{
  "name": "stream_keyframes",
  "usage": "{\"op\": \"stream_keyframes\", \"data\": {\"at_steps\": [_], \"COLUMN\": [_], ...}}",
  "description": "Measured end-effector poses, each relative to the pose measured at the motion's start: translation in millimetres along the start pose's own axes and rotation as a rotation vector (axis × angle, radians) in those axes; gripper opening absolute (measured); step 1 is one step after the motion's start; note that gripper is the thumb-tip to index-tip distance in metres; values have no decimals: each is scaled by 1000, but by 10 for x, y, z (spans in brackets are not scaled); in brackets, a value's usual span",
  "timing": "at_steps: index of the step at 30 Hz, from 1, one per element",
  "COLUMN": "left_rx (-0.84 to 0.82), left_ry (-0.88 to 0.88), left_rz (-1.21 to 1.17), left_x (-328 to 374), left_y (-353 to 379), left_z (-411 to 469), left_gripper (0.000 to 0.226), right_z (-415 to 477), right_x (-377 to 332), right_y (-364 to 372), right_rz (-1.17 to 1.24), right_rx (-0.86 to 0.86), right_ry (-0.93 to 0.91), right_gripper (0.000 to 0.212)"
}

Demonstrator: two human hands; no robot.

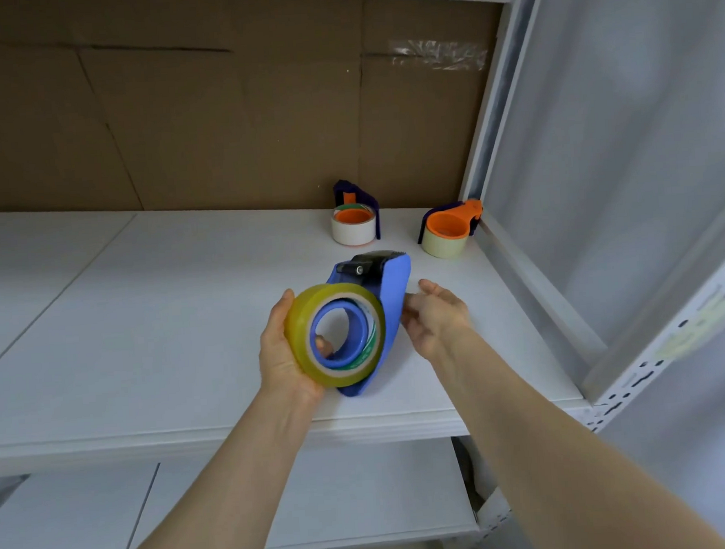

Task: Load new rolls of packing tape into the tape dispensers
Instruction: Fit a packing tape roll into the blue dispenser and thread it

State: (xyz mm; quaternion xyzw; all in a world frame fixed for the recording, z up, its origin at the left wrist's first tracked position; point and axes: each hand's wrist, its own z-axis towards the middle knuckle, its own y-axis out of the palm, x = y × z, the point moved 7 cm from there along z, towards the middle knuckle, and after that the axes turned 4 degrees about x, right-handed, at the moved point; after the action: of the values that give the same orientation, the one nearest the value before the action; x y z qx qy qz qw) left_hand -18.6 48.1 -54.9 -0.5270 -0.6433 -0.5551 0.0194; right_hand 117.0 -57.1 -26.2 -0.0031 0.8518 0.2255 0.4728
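Shelf (143, 330) | white-roll dispenser (354, 230), cream-roll dispenser (447, 228) behind | left fingers (323, 345) clamp yellow roll (302, 320) | right fingers (414, 313) apart

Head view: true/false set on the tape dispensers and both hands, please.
1. The yellow tape roll sits on the blue dispenser's hub. True.
2. The left hand grips that roll. True.
3. The right hand holds scissors. False: it holds nothing, fingers relaxed beside the blue dispenser.
4. The purple dispenser and the orange-topped dispenser at the back of the shelf are empty. False: each carries a pale roll.
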Motion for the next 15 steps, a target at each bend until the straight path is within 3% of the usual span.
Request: {"op": "stream_keyframes", "data": {"at_steps": [3, 6, 8, 10, 15], "left_rx": [-76, -55, -32, -28, -102], "left_ry": [-14, 49, 87, 120, 253], "left_rz": [95, 179, 235, 323, 796], "left_x": [113, 174, 162, 144, 408], "left_y": [28, 114, 156, 177, 267], "left_z": [-4, -37, -52, -51, -117], "left_gripper": [38, 58, 58, 45, 37], "right_z": [24, 38, 21, 17, 65], "right_x": [-75, -93, -87, -39, -36], "right_y": [36, 60, 109, 152, 152], "right_rz": [-46, -54, -84, 4, 83], "right_rx": [-181, -170, -158, -177, -202], "right_ry": [53, 101, 67, 85, 51], "right_gripper": [31, 9, 13, 19, 26]}}
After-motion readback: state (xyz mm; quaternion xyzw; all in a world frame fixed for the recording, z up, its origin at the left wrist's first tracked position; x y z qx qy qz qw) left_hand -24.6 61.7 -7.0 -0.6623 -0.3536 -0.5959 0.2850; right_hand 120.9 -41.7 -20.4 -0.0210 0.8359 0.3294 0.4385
